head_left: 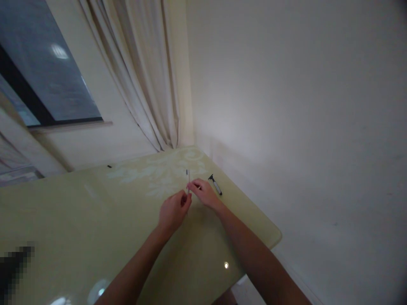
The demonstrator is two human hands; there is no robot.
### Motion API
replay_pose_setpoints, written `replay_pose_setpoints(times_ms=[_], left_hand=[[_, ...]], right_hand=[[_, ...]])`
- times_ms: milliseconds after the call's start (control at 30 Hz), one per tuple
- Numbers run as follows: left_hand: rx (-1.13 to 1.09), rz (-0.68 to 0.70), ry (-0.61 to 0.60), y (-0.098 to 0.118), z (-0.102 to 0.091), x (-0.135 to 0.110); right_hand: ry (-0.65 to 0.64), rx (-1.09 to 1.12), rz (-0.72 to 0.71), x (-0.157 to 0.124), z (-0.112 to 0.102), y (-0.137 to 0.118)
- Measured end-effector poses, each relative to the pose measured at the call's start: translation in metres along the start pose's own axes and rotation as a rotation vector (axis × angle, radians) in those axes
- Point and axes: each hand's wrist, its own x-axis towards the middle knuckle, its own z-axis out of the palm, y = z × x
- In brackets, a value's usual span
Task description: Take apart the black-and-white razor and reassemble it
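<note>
Between my two hands a thin, pale toothbrush (188, 175) stands nearly upright in view, its dark bristles at the far end. My left hand (174, 209) pinches the lower part of its handle. Higher up the handle, the fingertips of my right hand (202, 191) are closed on it. The fingers cover much of the handle. A razor (216, 186) with a black head and a grey and black handle lies on the table just right of my right hand.
The glossy yellow-green table (95, 216) has a pale floral pattern and reflects lights. Near its back edge lies a small black piece (110, 166). A bare wall (286, 106) borders it on the right; a curtain (143, 72) and a window (60, 76) are behind.
</note>
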Motion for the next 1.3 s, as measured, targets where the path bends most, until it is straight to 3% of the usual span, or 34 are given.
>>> replay_pose_setpoints(times_ms=[67,167,233,300,433,600,767,1000,1100,1167,1300], left_hand=[[-0.082,0.064,-0.006,0.008,0.007,0.014],[-0.183,0.103,-0.067,0.006,0.022,0.037],[-0.184,0.104,-0.1,0.004,0.037,0.051],[-0.145,0.093,-0.131,0.005,0.053,0.062],[-0.056,0.014,-0.176,0.022,0.078,0.076],[-0.024,-0.051,-0.171,0.036,0.085,0.081],[-0.196,0.106,-0.102,-0.001,0.064,0.057],[-0.268,0.056,0.138,-0.071,-0.016,-0.029],[-0.206,0.052,0.287,-0.087,-0.036,-0.056],[-0.165,0.068,0.377,-0.093,-0.04,-0.065],[-0.122,0.103,0.468,-0.098,-0.04,-0.072]], right_hand=[[-0.019,0.15,0.0,0.003,0.004,0.001],[0.173,0.236,0.152,0.008,-0.012,0.01],[0.373,0.11,0.271,0.009,-0.031,0.017],[0.475,-0.162,0.377,0.007,-0.049,0.023],[0.319,-0.613,0.592,-0.002,-0.066,0.029],[0.169,-0.703,0.652,-0.005,-0.059,0.027],[0.145,-0.689,0.573,-0.005,-0.042,0.019],[0.03,-0.669,0.423,-0.008,-0.017,0.001],[0.048,-0.535,0.286,-0.009,-0.002,-0.021],[-0.07,-0.352,0.223,-0.01,0.014,-0.04],[-0.443,0.025,0.182,-0.015,0.054,-0.072]])
